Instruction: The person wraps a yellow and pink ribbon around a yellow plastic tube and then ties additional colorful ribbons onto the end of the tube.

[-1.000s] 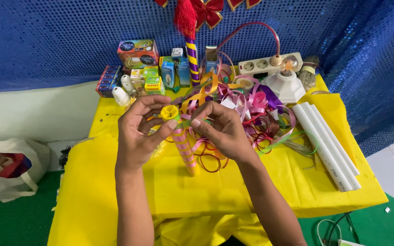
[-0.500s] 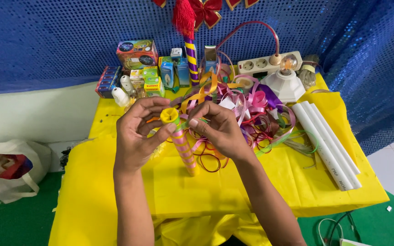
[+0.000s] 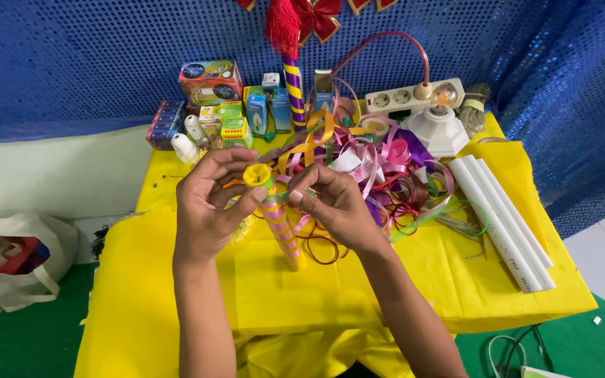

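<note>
Plastic bag (image 3: 15, 262) with red stuff inside sits on the floor at the far left, well off the yellow surface (image 3: 400, 294). Moving in, the left hand (image 3: 208, 203) is curled around the upper end of a ribbon-wrapped tube (image 3: 278, 220), thumb and fingers pinching just under its yellow top, so that hand is clearly holding it. The tube is pink and yellow striped with an open star-shaped yellow end, and it sits right between the two hands, just above the middle of the surface. Its long axis runs on a slant: top end tilted up and to the left toward the left hand's fingers, bottom end pointing down and to the right, where it looks like it touches the surface. Right beside it, the right hand (image 3: 337, 206) pinches a thin green ribbon (image 3: 285, 197) against the tube near the top, fingers closed narrow on the strip. Behind the hands are small colourful boxes (image 3: 229, 112) and a purple and yellow striped pole (image 3: 293, 91). Further right is a big tangle of loose ribbons (image 3: 393, 175), then a white power strip (image 3: 414, 96), a light bulb on a white base (image 3: 442, 122), and three white tubes (image 3: 502, 220) lying side by side near the right edge.
</note>
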